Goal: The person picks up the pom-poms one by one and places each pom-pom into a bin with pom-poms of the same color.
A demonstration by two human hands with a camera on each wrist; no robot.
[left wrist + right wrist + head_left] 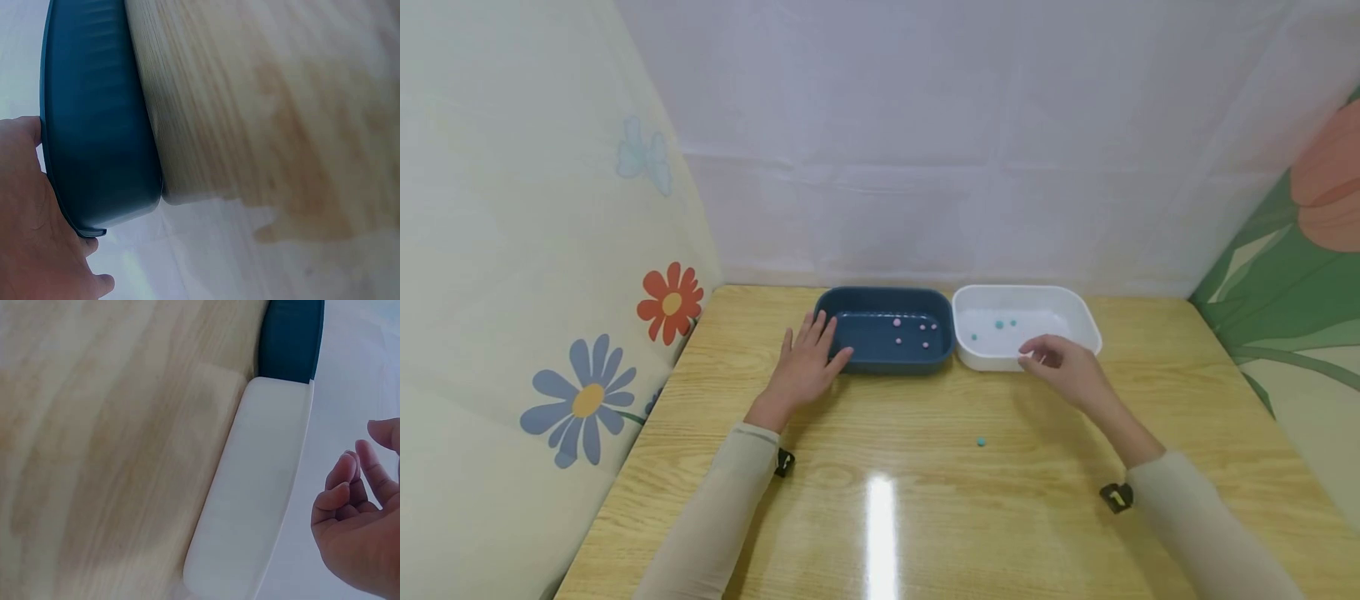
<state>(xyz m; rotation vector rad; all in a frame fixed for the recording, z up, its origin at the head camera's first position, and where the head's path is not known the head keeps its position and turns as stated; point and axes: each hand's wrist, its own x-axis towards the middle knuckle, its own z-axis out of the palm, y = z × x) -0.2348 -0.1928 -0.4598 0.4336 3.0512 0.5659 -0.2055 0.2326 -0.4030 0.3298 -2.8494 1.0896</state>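
Observation:
My left hand (805, 364) rests at the left end of a dark blue tray (880, 367), fingers spread along its rim and thumb by the front edge. Several small pink balls (897, 322) lie inside that tray. My right hand (1066, 367) hovers over the front rim of a white tray (981, 363). In the right wrist view its fingers (334, 497) are loosely bent, the thumb stands apart, and nothing shows between them. Three small teal balls (999, 325) sit in the white tray. Another teal ball (981, 442) lies on the table before the trays.
The two trays stand side by side at the back of the wooden table (820, 517), close to a white cloth backdrop (880, 167). Flower-printed cloth (587, 400) hangs on the left, and more printed cloth on the right. A dark wrist device (1117, 497) hangs by each sleeve.

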